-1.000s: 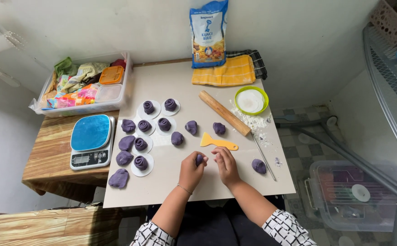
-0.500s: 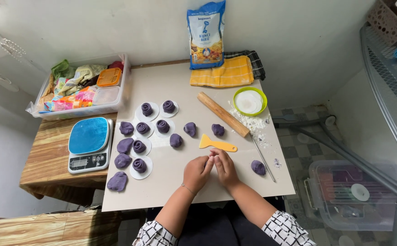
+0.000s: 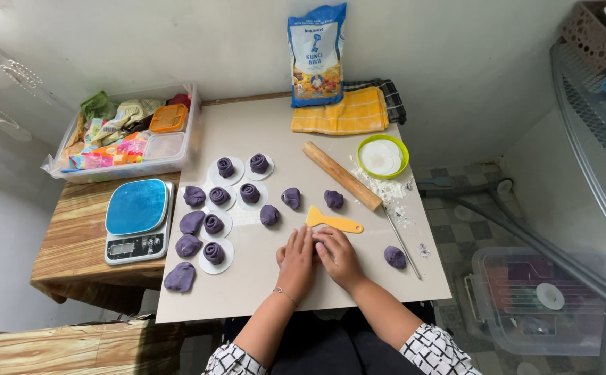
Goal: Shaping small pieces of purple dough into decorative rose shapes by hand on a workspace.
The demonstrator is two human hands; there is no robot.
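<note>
Head view, looking down: both hands pressed together flat on a pale board (image 3: 261,292); left hand (image 3: 296,260) has fingers straight and closed side by side, right hand (image 3: 339,255) is curled against it, fingers bent. Whatever sits between or under them is hidden, so cannot tell what they grip. Just above the fingertips lies a yellow plastic scraper (image 3: 334,221), thin, wedge-shaped. Right of the right hand sits a lone purple dough lump (image 3: 394,257), matte, rounded, beside a thin metal rod (image 3: 402,242). A wooden rolling pin (image 3: 341,176) lies diagonally, smooth, touching scattered flour (image 3: 389,189). Next to it is a green-rimmed bowl (image 3: 382,157) of white flour. To the left, well apart from the hands, are rows of purple pieces: rolled spiral ones on round white paper discs (image 3: 226,168), plain flattened lumps (image 3: 180,277) on the bare board. Two loose lumps (image 3: 291,198) lie between the discs and the pin. A blue-topped scale (image 3: 137,219) stands on a wood-grain table (image 3: 67,264), off the board's left edge. Behind it is a clear plastic tub (image 3: 126,142) full of colourful packets. At the back are a blue flour bag (image 3: 317,54) upright against the wall and a folded yellow cloth (image 3: 341,112) on a dark checked one. Nothing stands between the hands and the scraper. Sleeves are black-and-white check.
</note>
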